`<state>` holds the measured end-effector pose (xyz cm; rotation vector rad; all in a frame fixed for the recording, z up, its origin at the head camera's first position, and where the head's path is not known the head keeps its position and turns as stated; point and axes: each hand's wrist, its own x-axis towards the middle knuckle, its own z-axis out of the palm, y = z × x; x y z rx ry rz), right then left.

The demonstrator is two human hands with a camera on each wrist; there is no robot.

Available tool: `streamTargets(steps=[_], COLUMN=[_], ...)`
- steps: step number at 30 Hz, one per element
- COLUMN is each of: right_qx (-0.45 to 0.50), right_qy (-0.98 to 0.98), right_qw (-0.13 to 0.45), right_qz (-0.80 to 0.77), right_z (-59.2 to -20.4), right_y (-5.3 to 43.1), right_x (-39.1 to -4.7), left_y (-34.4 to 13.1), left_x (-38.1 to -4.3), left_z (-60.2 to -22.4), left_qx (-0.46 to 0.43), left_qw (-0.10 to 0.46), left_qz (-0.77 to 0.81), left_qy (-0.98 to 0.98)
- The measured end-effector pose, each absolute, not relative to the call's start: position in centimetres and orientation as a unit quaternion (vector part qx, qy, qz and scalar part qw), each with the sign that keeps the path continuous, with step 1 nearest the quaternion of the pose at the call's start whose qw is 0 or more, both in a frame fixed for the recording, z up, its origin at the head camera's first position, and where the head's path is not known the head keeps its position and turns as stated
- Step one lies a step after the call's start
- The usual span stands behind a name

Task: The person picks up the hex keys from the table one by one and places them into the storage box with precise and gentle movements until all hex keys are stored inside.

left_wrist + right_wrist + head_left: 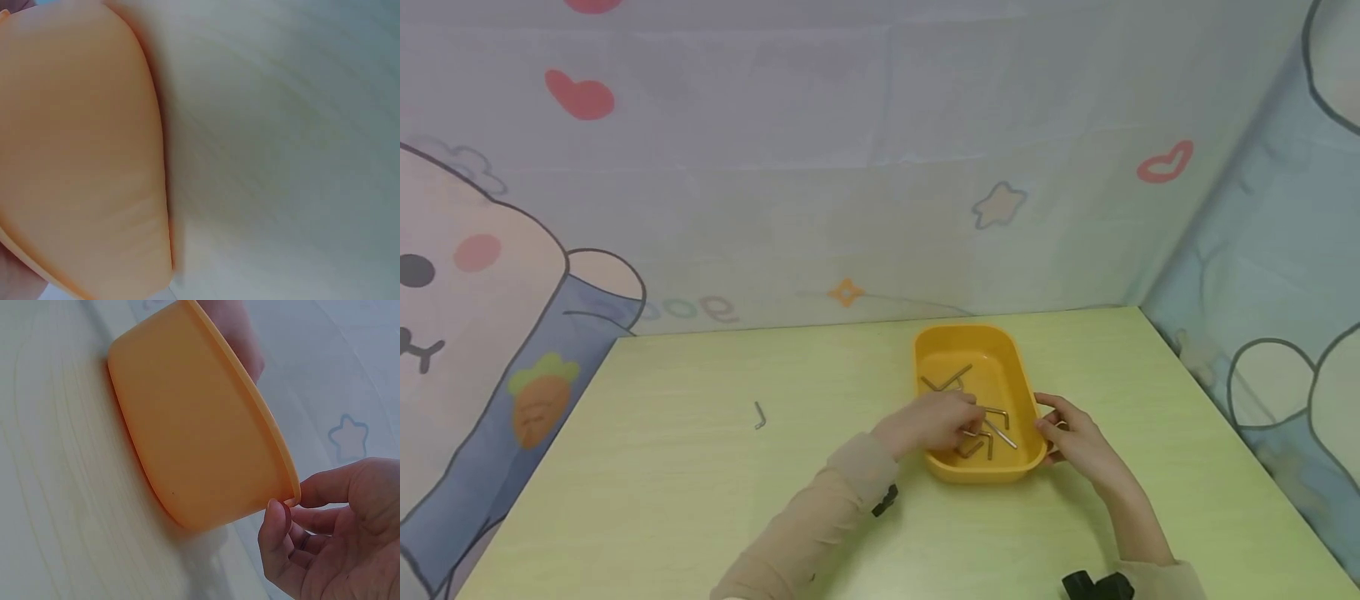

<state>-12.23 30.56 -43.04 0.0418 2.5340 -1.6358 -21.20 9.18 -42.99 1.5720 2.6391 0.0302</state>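
Note:
A yellow plastic tray [1021, 375] holds several L-shaped hex keys [955, 377]. My left hand [932, 421] reaches over its near left side, with the fingers bent down among the hex keys. Those fingertips are partly hidden, so whether they grip a key is unclear. My right hand [1078, 442] pinches the tray's right rim between thumb and fingers, also seen in the right wrist view, where the hand [337, 531] is at a corner of the rim. In the left wrist view the tray wall [81, 150] fills the left side and hides the left fingers.
A single hex key [760, 415] lies on the pale wood-grain table [662, 492], left of the tray. A printed cloth backdrop [820, 167] stands behind the table and runs along both sides.

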Motion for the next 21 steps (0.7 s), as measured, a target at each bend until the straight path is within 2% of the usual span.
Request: streamTargets(steps=[16, 21], right_qx=[0.010, 0.012], right_qy=[0.837, 0.840], right_qw=[0.063, 0.064], right_qz=[-0.543, -0.539], right_z=[-43.0, -43.0], right_y=[30.5, 30.6], right_x=[-12.2, -12.2], left_y=[9.0, 8.3], left_x=[-20.8, -20.6], left_z=[-42.2, -41.8], left_qx=[0.493, 0.480], left_qw=[0.052, 0.035], left_qz=[0.011, 0.038], left_qy=[0.869, 0.876])
